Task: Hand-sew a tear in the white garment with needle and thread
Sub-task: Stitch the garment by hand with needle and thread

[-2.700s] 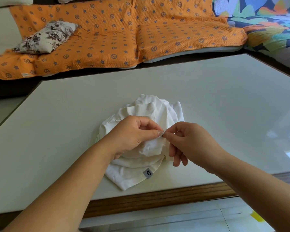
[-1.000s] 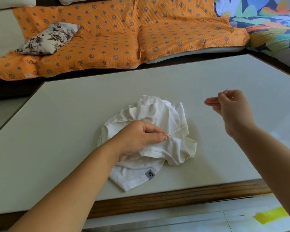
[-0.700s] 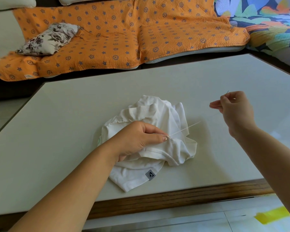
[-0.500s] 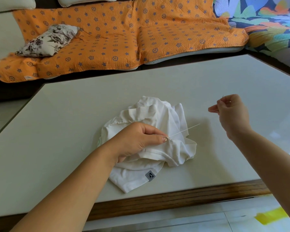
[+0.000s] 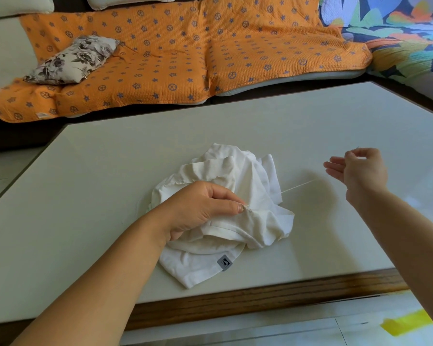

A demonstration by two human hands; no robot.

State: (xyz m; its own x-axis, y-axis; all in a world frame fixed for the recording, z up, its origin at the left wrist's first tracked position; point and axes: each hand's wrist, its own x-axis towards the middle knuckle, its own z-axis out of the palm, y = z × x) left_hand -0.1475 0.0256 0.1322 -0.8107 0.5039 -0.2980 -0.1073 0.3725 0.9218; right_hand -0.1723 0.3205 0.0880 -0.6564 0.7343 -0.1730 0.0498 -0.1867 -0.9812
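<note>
Pinching white garment (image 5: 248, 176) fold with left hand (image 5: 200, 206), forearm low over surface (image 5: 105, 171); with right hand (image 5: 360, 171) raised well aside, nipping needle (image 5: 358, 147), holding thread (image 5: 298, 186) taut.

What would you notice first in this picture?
Probably the crumpled white garment in the middle of the table, with the left hand pinching a fold of it. Next, the thin thread stretched from it toward the right hand, which pinches the needle off to the right. Behind, a bright orange blanket covers the sofa.
</note>
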